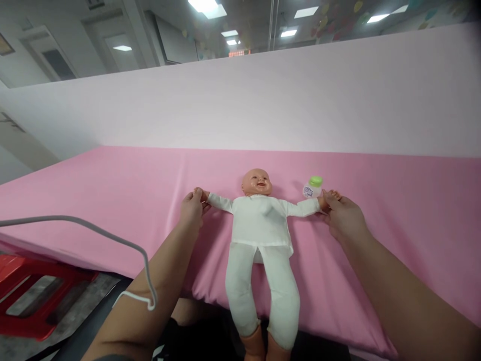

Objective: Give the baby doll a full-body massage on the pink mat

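— As seen from above, what to name first?

— First, a broad, plain white wall (263, 105). Runs across the whole view behind a pink, cloth-covered, padded surface (131, 190), softly creased towards the near edge.

— And on that?

— A smooth-headed plastic baby doll (261, 220), dressed in white cloth with long sleeves. Lies face up near the middle, head towards the wall, arms spread wide, lower legs out past the near edge.

— Off to the left?

— Down on the grey floor (17, 347), a red plastic stool (48, 268). Higher up, a thin grey cable (67, 218), curving across in front of the bare left forearm (169, 255).

— State of each grip?

— Narrow on both sides. With the left grip (191, 210), pinching one small hand of the baby doll; with the right grip (346, 215), holding the other, close to the wrist.

— Smallest of all?

— A small, pale bottle (311, 191) with a bright green cap (316, 180) and a printed label, just beside the right grip. Touching or apart, impossible to tell.
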The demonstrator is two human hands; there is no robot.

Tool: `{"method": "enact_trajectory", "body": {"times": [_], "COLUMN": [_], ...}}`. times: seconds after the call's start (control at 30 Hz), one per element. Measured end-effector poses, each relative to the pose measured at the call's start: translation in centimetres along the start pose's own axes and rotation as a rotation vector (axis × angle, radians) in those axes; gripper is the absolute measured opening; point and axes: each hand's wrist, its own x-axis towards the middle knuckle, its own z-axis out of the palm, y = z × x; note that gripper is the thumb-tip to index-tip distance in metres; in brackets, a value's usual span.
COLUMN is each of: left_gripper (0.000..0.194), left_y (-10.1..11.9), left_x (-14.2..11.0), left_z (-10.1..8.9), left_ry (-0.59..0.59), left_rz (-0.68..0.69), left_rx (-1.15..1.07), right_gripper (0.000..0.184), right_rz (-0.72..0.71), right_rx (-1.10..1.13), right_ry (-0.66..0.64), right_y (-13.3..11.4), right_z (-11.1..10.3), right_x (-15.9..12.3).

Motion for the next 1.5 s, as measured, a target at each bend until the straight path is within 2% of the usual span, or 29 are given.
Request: {"method": "enact_trajectory", "body": {"times": [0.13,0.23,0.37,0.47,0.53,0.63,0.73,0.83,0.9,0.97,1.03,1.1,1.2,1.23,1.3,1.37,1.43,1.5], "left_gripper": [0.026,0.027,0.03,0.035,0.036,0.036,0.032,0.031,0.032,0.032,0.033,0.031,0.024,0.021,0.015,0.01,0.01,0.011], "left_y": [0.3,-0.1,-1.4,-1.9,-1.9,-1.7,-1.5,-1.3,-1.1,-1.0,-0.7,-0.5,-0.2,-0.1,-0.2,-0.4,-0.7,-1.2], "left_x": [-2.3,-4.7,-7.6,-8.8,-9.2,-9.6,-9.8,-10.0,-9.9,-9.7,-9.3,-8.4,-6.2,-5.3,-3.2,-1.0,0.9,2.3], "left_z": [0.6,1.6,2.8,3.1,3.1,3.1,3.4,3.5,3.4,3.3,3.1,2.9,2.5,2.3,1.7,1.0,0.3,-0.2], "left_ry": [-0.087,-0.174,-0.307,-0.455,-0.548,-0.647,-0.737,-0.766,-0.766,-0.722,-0.598,-0.437,-0.268,-0.235,-0.156,-0.054,0.05,0.11], "left_rz": [0.27,0.458,0.701,0.918,1.006,1.002,0.86,0.766,0.775,0.775,0.731,0.655,0.493,0.424,0.269,0.098,-0.053,-0.117], "left_rx": [0.093,0.193,0.447,0.609,0.652,0.66,0.605,0.566,0.549,0.516,0.473,0.418,0.221,0.129,-0.031,-0.105,-0.093,-0.055], "right_gripper": [0.04,0.04,0.033,0.029,0.03,0.036,0.042,0.046,0.046,0.04,0.031,0.028,0.034,0.034,0.033,0.027,0.017,0.009], "right_rz": [-0.311,-0.518,-0.78,-0.995,-1.094,-1.166,-1.181,-1.183,-1.163,-1.077,-0.893,-0.678,-0.431,-0.346,-0.149,0.005,0.117,0.193], "right_rx": [-0.184,-0.391,-0.543,-0.639,-0.676,-0.734,-0.802,-0.826,-0.801,-0.753,-0.674,-0.57,-0.38,-0.298,-0.072,0.045,0.051,0.014], "right_ry": [-0.016,-0.077,-0.301,-0.487,-0.596,-0.741,-0.835,-0.861,-0.855,-0.792,-0.653,-0.458,-0.211,-0.175,-0.132,-0.12,-0.085,-0.034], "right_y": [-0.9,-1.3,-1.1,-0.6,-0.4,-0.3,-0.3,-0.2,-0.2,-0.3,-0.6,-1.0,-1.5,-1.5,-1.1,-0.4,0.6,1.7], "right_z": [0.8,1.5,2.6,3.0,3.2,3.6,3.9,4.2,4.1,3.9,3.5,3.0,2.2,2.0,1.3,0.6,-0.1,-0.9], "right_x": [-3.0,-5.9,-8.7,-9.4,-9.5,-9.6,-9.9,-10.1,-10.1,-9.9,-9.4,-8.5,-6.1,-5.1,-3.0,-1.0,0.9,2.5]}}
